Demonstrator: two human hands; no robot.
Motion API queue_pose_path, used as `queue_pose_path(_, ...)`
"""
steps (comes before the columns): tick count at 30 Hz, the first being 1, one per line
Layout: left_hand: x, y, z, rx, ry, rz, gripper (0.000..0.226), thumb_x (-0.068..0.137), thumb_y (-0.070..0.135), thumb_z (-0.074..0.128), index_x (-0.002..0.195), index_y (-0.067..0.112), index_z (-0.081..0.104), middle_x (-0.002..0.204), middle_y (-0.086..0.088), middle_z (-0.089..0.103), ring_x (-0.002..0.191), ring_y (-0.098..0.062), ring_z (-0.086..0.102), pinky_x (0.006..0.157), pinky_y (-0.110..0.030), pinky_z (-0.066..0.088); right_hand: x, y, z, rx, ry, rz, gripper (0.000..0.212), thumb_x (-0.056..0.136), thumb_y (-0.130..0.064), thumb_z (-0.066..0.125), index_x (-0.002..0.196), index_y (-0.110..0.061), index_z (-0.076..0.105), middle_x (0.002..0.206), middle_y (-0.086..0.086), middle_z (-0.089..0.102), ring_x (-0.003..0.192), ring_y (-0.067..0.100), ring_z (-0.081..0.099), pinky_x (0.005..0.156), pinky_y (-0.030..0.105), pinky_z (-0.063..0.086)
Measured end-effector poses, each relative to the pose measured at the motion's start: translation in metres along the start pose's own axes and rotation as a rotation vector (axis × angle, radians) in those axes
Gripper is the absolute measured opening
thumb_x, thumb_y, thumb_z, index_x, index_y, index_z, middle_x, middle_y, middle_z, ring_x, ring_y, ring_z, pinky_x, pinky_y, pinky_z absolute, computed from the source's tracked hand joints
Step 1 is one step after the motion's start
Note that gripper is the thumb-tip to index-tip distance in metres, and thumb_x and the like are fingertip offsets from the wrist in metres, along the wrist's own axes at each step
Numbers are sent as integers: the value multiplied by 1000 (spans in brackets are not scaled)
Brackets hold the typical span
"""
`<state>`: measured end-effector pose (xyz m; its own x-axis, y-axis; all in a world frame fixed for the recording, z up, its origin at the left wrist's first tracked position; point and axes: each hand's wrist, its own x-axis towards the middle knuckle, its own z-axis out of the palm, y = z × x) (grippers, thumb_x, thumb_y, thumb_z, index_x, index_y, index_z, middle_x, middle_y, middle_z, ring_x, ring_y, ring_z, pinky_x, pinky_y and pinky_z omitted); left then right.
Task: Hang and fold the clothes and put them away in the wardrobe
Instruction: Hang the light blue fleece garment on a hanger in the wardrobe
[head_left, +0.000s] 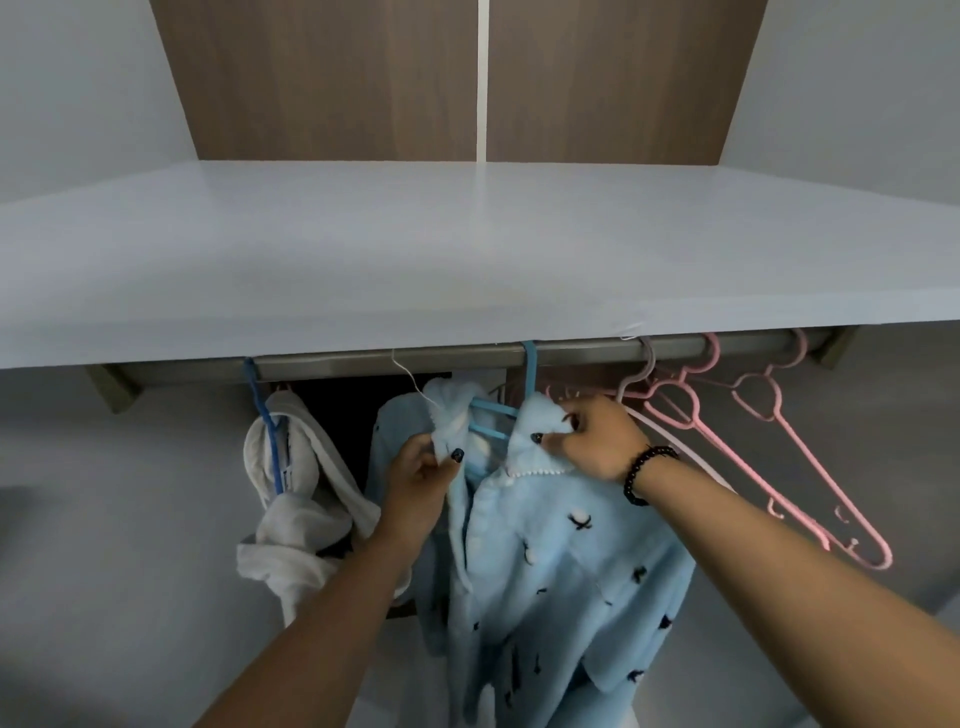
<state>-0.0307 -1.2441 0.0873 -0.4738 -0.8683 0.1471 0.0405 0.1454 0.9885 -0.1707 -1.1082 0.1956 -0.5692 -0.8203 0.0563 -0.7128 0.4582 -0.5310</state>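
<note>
My view looks down on an open wardrobe. A pale shelf (467, 249) spans the frame; a grey rail (415, 355) runs just beneath its front edge.

Light blue fleece garment (545, 561): at 6 o'clock of centre, hanging from a light blue hanger (529, 374) whose hook sits over the rail. The fabric carries small dark and white motifs. Its collar opening lies between my two hands.

My left hand (415, 483): at about 7 o'clock of centre. Thumb and fingers are curled and pinch the left collar edge of the garment; the nails are dark.

My right hand (592, 436): at about 5 o'clock of centre. Its fingers are bent over the right collar edge and grip the fleece near the hanger's shoulder. A dark beaded bracelet (644, 475) circles the wrist.

White garment (296, 499): at 8 o'clock, bunched on a dark blue hanger (265, 415) hooked on the rail, just beside the blue fleece on its left.

Pink hangers (789, 447): at 4 o'clock, bare, hooked on the rail to the right of my right hand and slanting down to the right. I cannot tell their exact count.

Brown panels (337, 78) stand behind the shelf at 12 o'clock, split by a pale vertical strip.
</note>
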Motion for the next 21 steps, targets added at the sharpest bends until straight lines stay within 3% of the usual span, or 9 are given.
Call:
queue_pose_path(2, 0, 1, 0, -51, 16, 25, 22, 85, -6, 64, 88, 15, 59, 78, 4, 66, 66, 5, 61, 67, -13, 48, 0, 0, 2, -12, 11, 11, 29, 87, -23, 64, 111, -7, 65, 107, 12, 67, 100, 26, 62, 80, 26, 47)
queue_pose_path(4, -1, 3, 2, -23, 21, 43, 22, 85, -6, 64, 90, 15, 60, 82, 4, 65, 70, 2, 62, 69, -11, 48, 0, 1, 4, -37, 18, 19, 17, 85, -25, 63, 96, -12, 67, 89, 6, 67, 89, 25, 62, 67, 23, 46)
queue_pose_path(7, -2, 4, 4, 65, 13, 57, 23, 83, -3, 67, 81, 19, 60, 77, 3, 63, 68, -3, 57, 65, -10, 45, 0, -1, 7, -55, 17, 30, 11, 83, -24, 62, 79, -15, 66, 70, 1, 61, 70, 20, 58, 50, 21, 38)
queue_pose_path(10, -5, 4, 7, 111, -22, 45, 23, 81, -4, 68, 72, 15, 58, 67, 4, 60, 57, 4, 52, 57, -7, 41, 0, -4, 6, -65, -14, 34, 10, 81, -19, 59, 77, -15, 67, 68, 3, 61, 67, 19, 59, 46, 20, 36)
queue_pose_path(14, -10, 4, 8, 108, -40, 38, 25, 79, -5, 69, 67, 13, 55, 65, 4, 60, 54, 6, 53, 57, -8, 41, -1, -6, 2, -84, -43, 32, 23, 82, -17, 57, 60, -23, 51, 60, -2, 52, 61, 17, 52, 47, 21, 34)
queue_pose_path(18, -18, -2, 4, 49, -22, 14, 25, 78, -3, 72, 66, 6, 52, 63, -1, 53, 61, -8, 48, 59, -14, 40, -2, -4, 2, -85, -46, 28, 10, 84, -23, 59, 80, -15, 64, 65, 0, 58, 68, 19, 59, 51, 22, 41)
queue_pose_path(21, -26, -5, -2, -49, -13, 11, 14, 79, -3, 72, 79, -7, 58, 71, -8, 58, 69, -13, 53, 68, -22, 44, -5, -1, 4, -91, -25, 8, 23, 85, -27, 60, 100, -11, 63, 82, 4, 65, 82, 23, 63, 60, 25, 45)
